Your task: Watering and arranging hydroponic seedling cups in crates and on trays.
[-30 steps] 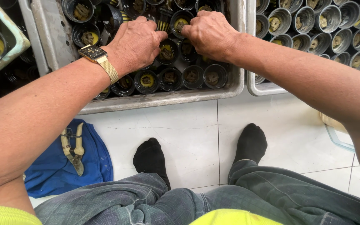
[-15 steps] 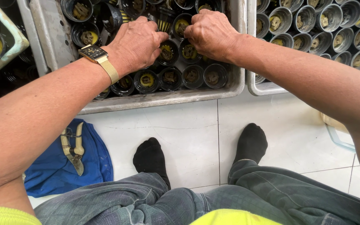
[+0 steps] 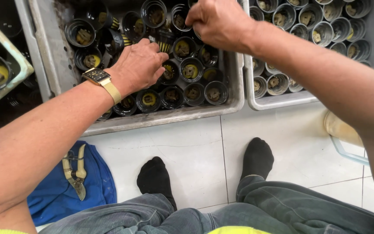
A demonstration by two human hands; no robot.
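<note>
Right hand (image 3: 217,21) lifted further back since earlier, fingers pinching something unclear, left hand (image 3: 137,65) fingers curled over upright black pots (image 3: 191,69)

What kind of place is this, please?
Probably a plant nursery or propagation workroom: grey trays packed with small black pots, pruning shears on a blue cloth, and a white tiled floor.

Even bright overhead light, soft glare on floor tiles (image 3: 187,160), dim at 9 o'clock, edges slightly stretched.
</note>
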